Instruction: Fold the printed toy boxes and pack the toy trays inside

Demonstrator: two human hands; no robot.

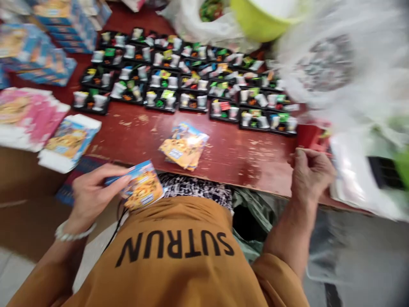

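Worn red table [249, 155], crowded along its far side

Nearest, at six o'clock, is a mustard shirt [179, 273] with dark lettering. Grey floor [367, 260] shows at four o'clock, with a dark green plastic bag [266, 204] below the table edge; brown cardboard [25, 187] stands between eight and nine.

The hands are well apart. At eight o'clock the left hand [96, 187], a pale bracelet [75, 232] at its wrist, pinches a blue-and-yellow printed pack [145, 187] just short of the edge. Just past three, the right hand [311, 172] has its fingertips bunched beside a red item [308, 136]; blur hides whether it grips anything.

The tabletop is scuffed, its paint chipped pale in patches. Near the centre lies a small pile of like-printed pieces [185, 145]. A blue carton [68, 138] sits at nine, pink cartons [33, 108] just beyond.

Farther, rows of filled black trays [161, 94] span ten to two. Stacked blue boxes [35, 53] stand at ten, a white bag [191, 27] at twelve, a lime-green basin [255, 23] at one, and a bulging clear bag [367, 55] at two.
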